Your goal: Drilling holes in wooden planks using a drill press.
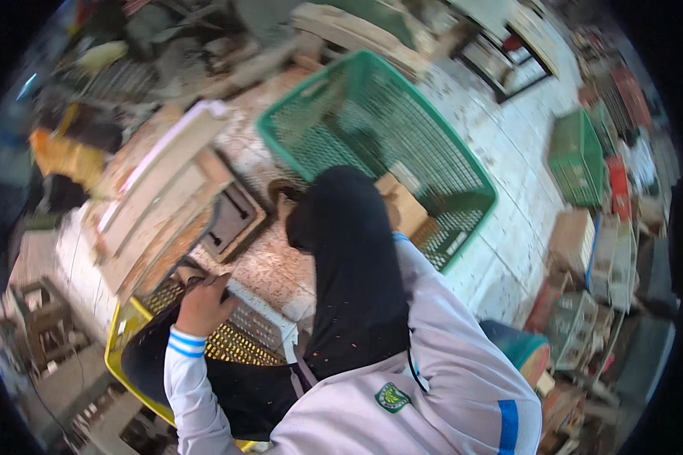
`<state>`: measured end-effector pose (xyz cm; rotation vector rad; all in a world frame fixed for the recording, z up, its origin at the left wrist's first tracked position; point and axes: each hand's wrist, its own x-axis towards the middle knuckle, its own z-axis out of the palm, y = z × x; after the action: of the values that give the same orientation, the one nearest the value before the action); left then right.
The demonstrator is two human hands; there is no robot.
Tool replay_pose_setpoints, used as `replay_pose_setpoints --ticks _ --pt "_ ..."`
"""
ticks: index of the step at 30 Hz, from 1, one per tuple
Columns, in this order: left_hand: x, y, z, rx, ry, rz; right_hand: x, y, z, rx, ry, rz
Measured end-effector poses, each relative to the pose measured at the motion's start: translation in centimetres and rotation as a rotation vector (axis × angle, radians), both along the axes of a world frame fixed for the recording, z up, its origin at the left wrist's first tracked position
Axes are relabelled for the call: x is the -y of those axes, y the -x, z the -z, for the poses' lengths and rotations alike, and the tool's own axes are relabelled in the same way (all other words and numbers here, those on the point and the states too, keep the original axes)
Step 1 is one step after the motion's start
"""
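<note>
My left hand (203, 305) is over my left leg, beside the yellow plastic crate (118, 334). Its fingers look apart, and I see nothing held in them. Just beyond it stands a bench-like wooden assembly (167, 216) with stacked boards and a tilted frame. My right arm reaches past my raised knee into the large green plastic basket (463, 163). Only a sliver of my right hand (392, 215) shows beside a light wooden block (408, 208). The knee hides its fingers, so whether it grips the block cannot be told.
Wood dust covers the tiled floor (269, 265) between the assembly and my knee. Long timber (357, 30) lies behind the basket. A smaller green crate (577, 159) and cluttered bins stand at the right. An orange-yellow piece (68, 158) is at the far left.
</note>
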<state>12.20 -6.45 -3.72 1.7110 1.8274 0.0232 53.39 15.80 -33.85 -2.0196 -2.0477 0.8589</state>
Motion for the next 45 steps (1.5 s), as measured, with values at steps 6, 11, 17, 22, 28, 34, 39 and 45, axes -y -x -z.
replay_pose_setpoints --ticks 6,11,17,22,28,34,39,45 --pt "0.6 -0.1 -0.2 -0.128 0.010 0.044 -8.0 7.8 -12.4 -0.372 -0.308 0.195" --pt "1.0 -0.2 -0.9 -0.023 0.090 0.011 -9.6 17.6 -32.4 -0.666 -0.630 -0.425" --pt "1.1 0.6 -1.7 -0.074 0.137 -0.009 -3.9 28.8 -36.5 -0.077 -0.868 -0.793" --pt "2.1 1.5 -2.3 -0.052 0.045 -0.024 -0.6 29.3 -38.4 -0.183 -0.934 -0.717" --pt "2.8 1.4 -3.2 -0.110 -0.002 0.058 2.9 24.8 -39.6 -0.801 -0.084 -0.514" --pt "1.1 1.3 -3.0 0.001 0.165 0.082 2.5 24.1 -39.7 -0.740 -0.089 -1.109" --pt "-0.2 1.6 -1.5 0.041 0.252 -0.101 1.0 23.3 -40.9 -0.885 -0.040 -1.183" --pt "-0.2 1.9 -0.2 0.192 0.215 -0.019 -0.1 22.6 -41.4 -0.895 -0.042 -1.170"
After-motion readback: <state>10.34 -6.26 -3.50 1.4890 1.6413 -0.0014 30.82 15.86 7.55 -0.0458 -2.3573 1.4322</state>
